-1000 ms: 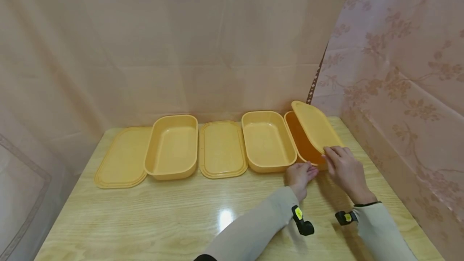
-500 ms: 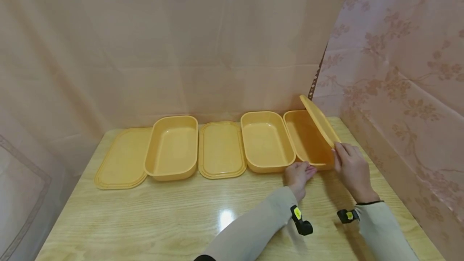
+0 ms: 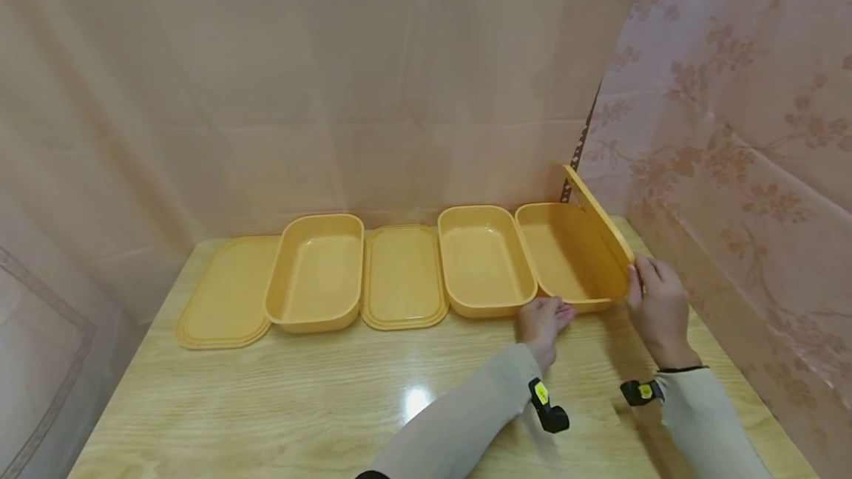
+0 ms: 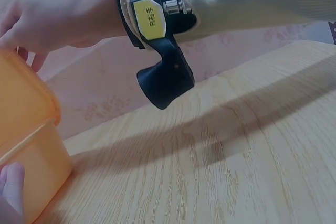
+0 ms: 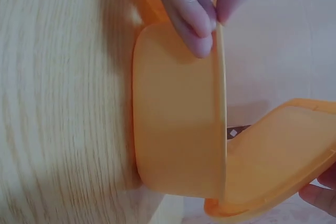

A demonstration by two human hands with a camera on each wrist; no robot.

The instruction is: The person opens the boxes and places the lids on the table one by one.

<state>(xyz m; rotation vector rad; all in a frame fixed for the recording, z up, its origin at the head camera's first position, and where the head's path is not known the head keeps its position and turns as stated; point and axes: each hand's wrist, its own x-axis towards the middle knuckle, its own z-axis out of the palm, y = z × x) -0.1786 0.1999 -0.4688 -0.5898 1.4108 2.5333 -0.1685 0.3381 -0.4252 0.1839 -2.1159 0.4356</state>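
Note:
At the right end of the row sits a yellow plastic food container (image 3: 559,253), its top uncovered. My left hand (image 3: 541,325) pinches its near rim; in the right wrist view the fingers (image 5: 197,22) lie against the outer wall with the thumb at the rim's top. My right hand (image 3: 659,309) grips the near end of the matching lid (image 3: 604,222), which stands tilted steeply upward along the container's right rim. In the right wrist view, one corner of the lid (image 5: 283,150) overlaps the container's rim. The container's right wall is hidden behind the lid.
Leftward along the wooden table (image 3: 319,405) stand an uncovered container (image 3: 489,257), a flat lid (image 3: 407,276), another uncovered container (image 3: 319,265) and a second flat lid (image 3: 229,290). A cloth curtain (image 3: 333,94) hangs behind; patterned cloth (image 3: 745,168) borders the right.
My right hand has moved right, swinging the lid from a slant over the container to nearly upright at its right side. The left hand stays at the rim; the container has shifted slightly left.

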